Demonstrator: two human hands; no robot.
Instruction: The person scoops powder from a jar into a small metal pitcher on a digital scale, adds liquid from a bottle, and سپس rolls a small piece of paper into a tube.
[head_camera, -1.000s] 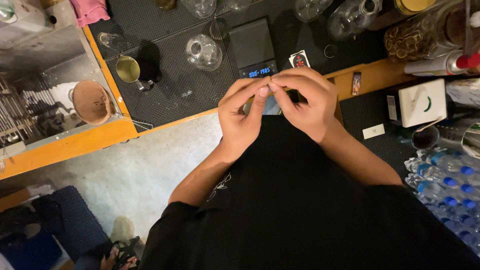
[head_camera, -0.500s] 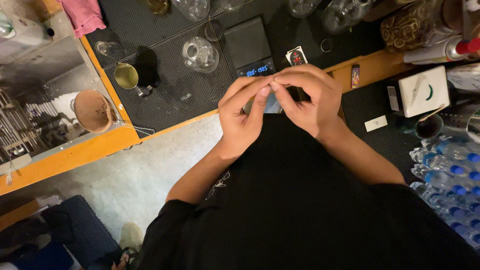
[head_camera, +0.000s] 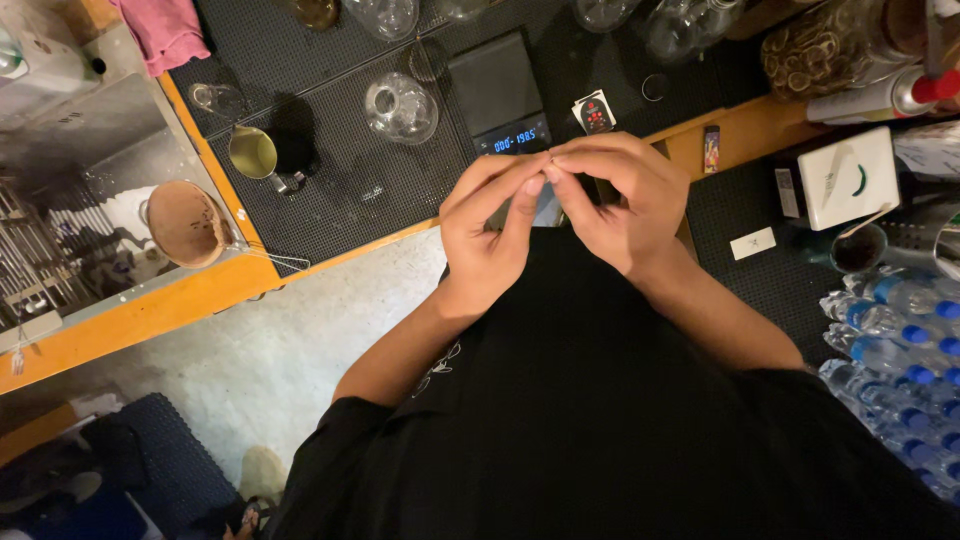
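Both hands meet at chest height over the counter edge. Left hand (head_camera: 490, 225) and right hand (head_camera: 620, 205) are together, fingertips pinched on a small flat item (head_camera: 548, 205) between them. It is pale, mostly hidden by the fingers; kind cannot be told. It sits above the gap between body and counter, just in front of the scale (head_camera: 500, 95).

Progress, as judged: the item is in hand and being worked at the fingertips; nothing from it lies on the scale platform, which looks bare, display lit. Whether the item is opened cannot be told.

Surroundings: black mesh mat (head_camera: 350, 190) covers the counter. Glass (head_camera: 400, 108) left of scale, metal jug (head_camera: 255, 152) further left, strainer (head_camera: 185, 222) at the orange edge (head_camera: 150, 305). Small card (head_camera: 596, 112) right of scale. White box (head_camera: 835, 178) and water bottles (head_camera: 890, 330) at right.

Room: open mat lies between jug, glass and counter edge. Right side crowded. Floor (head_camera: 250, 360) below left arm is open.
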